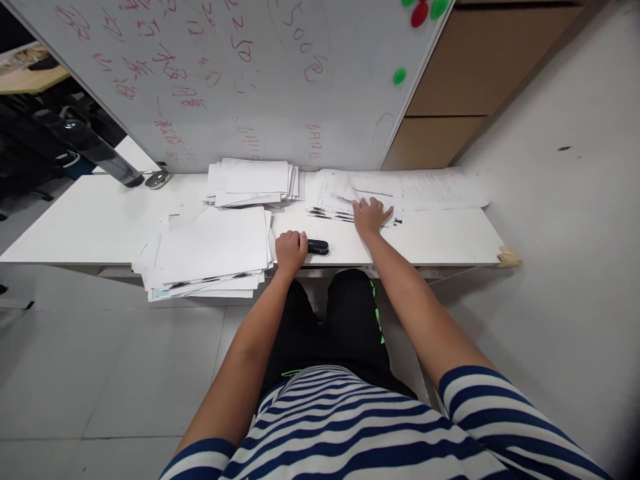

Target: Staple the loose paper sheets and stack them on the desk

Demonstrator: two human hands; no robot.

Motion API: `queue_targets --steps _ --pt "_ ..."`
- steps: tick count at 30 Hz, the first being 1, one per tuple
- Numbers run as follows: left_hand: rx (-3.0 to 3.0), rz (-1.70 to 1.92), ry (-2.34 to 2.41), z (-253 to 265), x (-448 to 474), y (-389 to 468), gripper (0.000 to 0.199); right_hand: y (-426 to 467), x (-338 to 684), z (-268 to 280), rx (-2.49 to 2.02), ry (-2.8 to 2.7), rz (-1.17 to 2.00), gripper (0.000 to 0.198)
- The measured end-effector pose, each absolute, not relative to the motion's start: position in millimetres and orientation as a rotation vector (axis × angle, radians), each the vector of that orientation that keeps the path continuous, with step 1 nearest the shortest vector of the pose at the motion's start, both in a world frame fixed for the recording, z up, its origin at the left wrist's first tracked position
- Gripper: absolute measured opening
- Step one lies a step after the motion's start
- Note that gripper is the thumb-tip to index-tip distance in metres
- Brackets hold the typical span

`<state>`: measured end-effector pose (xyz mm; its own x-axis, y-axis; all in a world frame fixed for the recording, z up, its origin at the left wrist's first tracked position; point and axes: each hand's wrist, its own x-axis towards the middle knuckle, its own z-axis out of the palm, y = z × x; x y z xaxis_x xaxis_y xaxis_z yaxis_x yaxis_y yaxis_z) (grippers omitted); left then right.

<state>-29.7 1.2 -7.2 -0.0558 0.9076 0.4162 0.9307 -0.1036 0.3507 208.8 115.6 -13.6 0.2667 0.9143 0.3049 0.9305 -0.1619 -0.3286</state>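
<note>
My left hand is closed around one end of a black stapler, low over the desk's front edge. The stapler's other end sticks out to the right; the gripped end is hidden. To the right, my right hand lies with fingers spread on a stack of papers with dark printed patches. Left of my left hand is a large, uneven stack of white paper that overhangs the front edge. Behind it sits a smaller stack of sheets against the whiteboard.
A whiteboard with red writing and round magnets rises behind the white desk. At the back left are a dark transparent bottle and a computer mouse. Printed sheets lie at the back right. A wall closes off the right side.
</note>
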Motion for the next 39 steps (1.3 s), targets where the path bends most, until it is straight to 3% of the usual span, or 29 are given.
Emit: queue_targets --steps 15,39 --pt "-2.137 -0.926 -2.043 -11.4 -30.4 2.9 0.034 115.1 207.9 -10.0 -2.098 -1.640 0.036 0.046" --pt "-2.154 -0.920 -2.068 -8.5 -29.5 1.9 0.035 120.3 210.3 -17.4 -2.075 -1.707 -0.123 0.043"
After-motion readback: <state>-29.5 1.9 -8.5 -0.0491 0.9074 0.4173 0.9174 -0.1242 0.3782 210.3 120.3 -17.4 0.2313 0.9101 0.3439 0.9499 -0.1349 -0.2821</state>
